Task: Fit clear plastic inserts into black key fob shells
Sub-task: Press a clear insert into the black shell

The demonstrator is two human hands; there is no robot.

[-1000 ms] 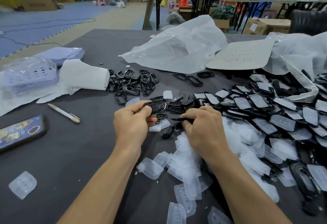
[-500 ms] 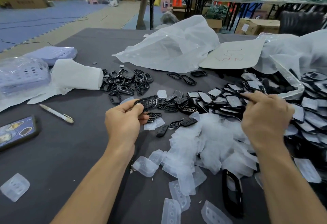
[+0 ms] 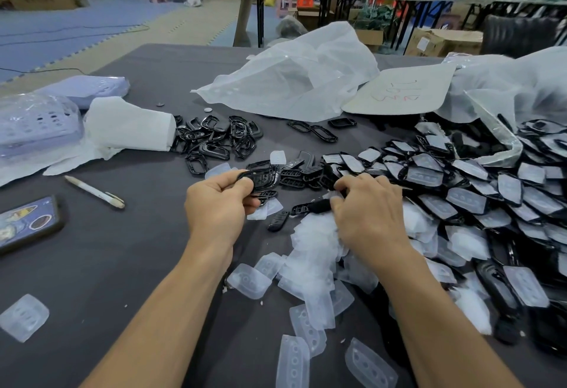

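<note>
Back from the heap of finished fobs [image 3: 478,191] on the far right, the right hand [image 3: 371,212] now sits at the centre. The left hand [image 3: 221,203] pinches a black shell [image 3: 260,179] by its near end, thumb on top, just above the table [image 3: 122,265]. The right hand's fingers curl down into the pile of clear inserts [image 3: 316,243]; whether they already pinch one I cannot tell. The inserts look stacked and clingy, so it likely pays to peel off a single one, line its bumps up with the shell's holes and press evenly. A phone [image 3: 30,225] and pen [image 3: 95,192] lie well clear on the left. Empty shells [image 3: 214,139] wait behind the left hand. A loose black part [image 3: 313,206] beside the right fingertips could get dragged along.
</note>
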